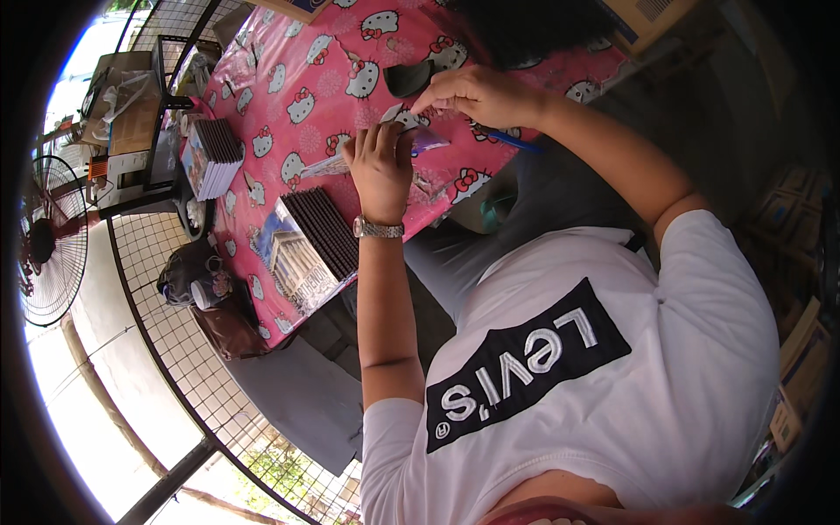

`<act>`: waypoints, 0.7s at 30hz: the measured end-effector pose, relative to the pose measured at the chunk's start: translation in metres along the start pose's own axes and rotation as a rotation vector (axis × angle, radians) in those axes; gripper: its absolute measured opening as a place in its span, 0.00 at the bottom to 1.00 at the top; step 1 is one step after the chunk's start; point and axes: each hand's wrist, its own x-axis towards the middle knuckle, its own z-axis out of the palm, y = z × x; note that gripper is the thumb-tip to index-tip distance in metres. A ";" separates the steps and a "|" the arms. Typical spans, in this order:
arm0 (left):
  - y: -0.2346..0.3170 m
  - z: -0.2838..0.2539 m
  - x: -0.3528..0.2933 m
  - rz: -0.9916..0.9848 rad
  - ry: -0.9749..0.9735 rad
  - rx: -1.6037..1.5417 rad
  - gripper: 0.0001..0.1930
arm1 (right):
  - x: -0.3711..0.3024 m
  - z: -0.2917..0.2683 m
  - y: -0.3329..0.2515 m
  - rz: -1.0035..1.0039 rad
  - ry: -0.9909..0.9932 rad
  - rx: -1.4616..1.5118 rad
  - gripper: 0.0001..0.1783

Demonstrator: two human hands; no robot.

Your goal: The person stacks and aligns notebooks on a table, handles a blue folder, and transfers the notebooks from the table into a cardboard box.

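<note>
left hand [381, 166] fingers curled down, pressing a small purple-edged packet [426, 140] | right hand [477, 94] pinching the packet's top edge | packet lies between both hands on the pink cartoon-cat tablecloth [297, 79] | dark booklet stack [324, 232] near left wrist | blue pen [512, 140] under right wrist

A fan [51, 238] stands at far left; two book stacks [214, 156] [312, 245] lie left of centre on the pink tablecloth [306, 52].

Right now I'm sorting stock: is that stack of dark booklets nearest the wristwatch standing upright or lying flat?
Lying flat. The stack of dark booklets rests face-up on the pink tablecloth, leaning sideways in a slanted pile.
</note>
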 end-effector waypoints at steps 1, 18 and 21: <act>0.000 0.000 -0.001 -0.002 -0.001 -0.006 0.08 | -0.002 0.002 0.002 0.030 0.009 0.038 0.17; 0.010 -0.004 -0.015 0.030 0.018 0.001 0.17 | -0.009 0.014 -0.037 0.167 0.025 -0.187 0.12; 0.011 -0.005 -0.015 0.045 0.024 0.025 0.17 | -0.008 0.015 -0.037 0.173 -0.012 -0.195 0.14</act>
